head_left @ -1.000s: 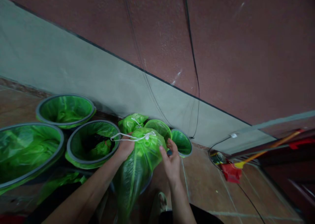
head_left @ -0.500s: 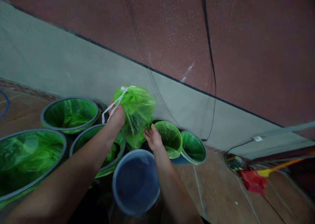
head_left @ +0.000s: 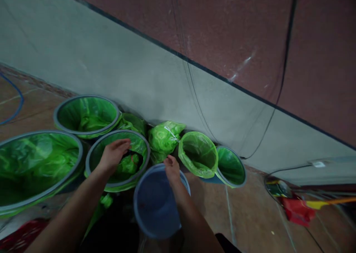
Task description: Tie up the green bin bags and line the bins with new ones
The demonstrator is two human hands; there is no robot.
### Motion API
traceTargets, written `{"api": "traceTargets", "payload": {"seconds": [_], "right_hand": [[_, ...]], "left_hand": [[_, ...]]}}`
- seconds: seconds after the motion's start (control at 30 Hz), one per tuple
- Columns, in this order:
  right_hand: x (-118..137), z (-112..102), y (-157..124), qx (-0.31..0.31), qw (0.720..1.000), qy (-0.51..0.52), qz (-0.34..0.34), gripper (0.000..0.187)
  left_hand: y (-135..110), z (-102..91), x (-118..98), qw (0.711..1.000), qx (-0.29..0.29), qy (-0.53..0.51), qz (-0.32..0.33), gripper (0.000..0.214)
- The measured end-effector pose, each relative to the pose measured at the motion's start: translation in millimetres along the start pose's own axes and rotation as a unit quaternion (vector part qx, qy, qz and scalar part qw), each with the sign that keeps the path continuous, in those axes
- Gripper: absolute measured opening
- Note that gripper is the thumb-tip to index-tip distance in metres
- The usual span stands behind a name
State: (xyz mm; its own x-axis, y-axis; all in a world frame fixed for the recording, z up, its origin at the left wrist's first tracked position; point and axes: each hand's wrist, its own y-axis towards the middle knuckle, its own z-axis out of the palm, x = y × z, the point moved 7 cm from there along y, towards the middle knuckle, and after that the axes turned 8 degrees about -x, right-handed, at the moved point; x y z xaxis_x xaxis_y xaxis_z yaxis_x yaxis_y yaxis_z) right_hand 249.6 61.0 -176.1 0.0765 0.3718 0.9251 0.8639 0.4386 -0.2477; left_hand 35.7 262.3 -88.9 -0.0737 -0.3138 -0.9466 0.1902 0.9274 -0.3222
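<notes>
A tied green bag (head_left: 164, 137) with a white drawstring lies against the wall between the bins. My left hand (head_left: 113, 154) hovers over a grey-rimmed bin (head_left: 143, 163) lined in green, fingers loosely spread, holding nothing. My right hand (head_left: 171, 168) rests on the far rim of an unlined blue bucket (head_left: 155, 204) just in front of me; its fingers curl over the rim. A second tied green bag (head_left: 132, 122) sits behind the lined bin.
Several more green-lined bins stand along the wall: one large (head_left: 36, 164) at left, one behind (head_left: 87, 114), two small ones (head_left: 198, 154) (head_left: 232, 167) at right. A red dustpan (head_left: 297, 210) with a yellow handle and black cables lie on the tiled floor at right.
My left hand set the tied green bag down by the wall and let go, then drew back over the lined bin. My right hand moved onto the blue bucket's rim.
</notes>
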Motion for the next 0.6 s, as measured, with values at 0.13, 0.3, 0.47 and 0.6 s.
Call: {"api": "traceTargets", "payload": {"seconds": [0.13,0.3,0.47,0.6], "right_hand": [[21,-10,-33,-0.011,0.991,-0.102,-0.087,0.043],[10,-36,-79,0.001,0.963,-0.217,-0.158,0.044],[-45,-54,-136,0.1,0.919,-0.355,-0.139,0.043],[-83,-64,-176,0.221,0.82,-0.525,-0.059,0.037]], "left_hand": [[-63,-56.6,55,0.996,-0.058,-0.023,-0.061,0.047],[-116,-121.5,129,0.983,-0.098,0.112,-0.11,0.036],[-123,-165.5,171,0.934,-0.155,0.29,-0.137,0.035],[-114,-168.5,191,0.864,-0.111,0.467,-0.154,0.054]]}}
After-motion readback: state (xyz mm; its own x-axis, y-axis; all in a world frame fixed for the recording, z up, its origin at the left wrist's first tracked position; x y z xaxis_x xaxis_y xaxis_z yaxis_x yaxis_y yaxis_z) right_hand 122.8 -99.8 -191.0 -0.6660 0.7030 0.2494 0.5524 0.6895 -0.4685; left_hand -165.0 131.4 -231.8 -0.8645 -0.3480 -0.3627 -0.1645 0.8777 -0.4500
